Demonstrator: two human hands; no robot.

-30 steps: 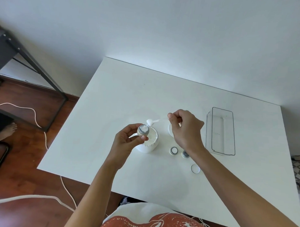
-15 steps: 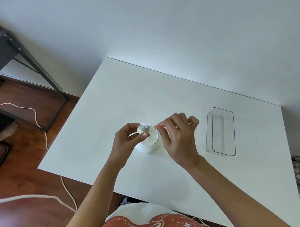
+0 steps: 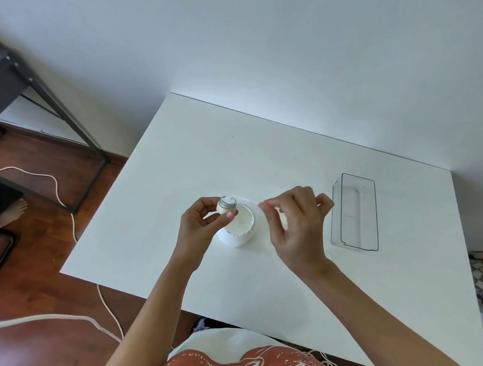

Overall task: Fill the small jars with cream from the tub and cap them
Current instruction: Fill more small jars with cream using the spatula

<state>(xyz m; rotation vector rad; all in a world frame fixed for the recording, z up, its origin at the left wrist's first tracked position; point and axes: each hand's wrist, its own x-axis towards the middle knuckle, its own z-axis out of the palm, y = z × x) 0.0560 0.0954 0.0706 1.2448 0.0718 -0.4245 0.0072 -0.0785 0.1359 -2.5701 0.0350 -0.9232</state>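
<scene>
An open white tub (image 3: 238, 232) of cream stands near the middle of the white table (image 3: 263, 145). My left hand (image 3: 203, 228) holds a small jar (image 3: 227, 205) with white cream in its mouth, just above the tub's left rim. My right hand (image 3: 296, 228) hovers right of the tub, thumb and forefinger pinched on a thin white spatula (image 3: 248, 201) that points left towards the jar. The other small jars and caps are hidden behind my right hand.
A clear plastic bin (image 3: 355, 211) lies on the table to the right of my hands. A black metal frame (image 3: 59, 113) and a white cable (image 3: 69, 218) are on the wooden floor at the left. A bare foot (image 3: 12, 213) shows at the far left.
My right hand has brought the spatula from above the tub to the jar, then drawn back a little to the right. The jar in my left hand now shows more cream on top.
</scene>
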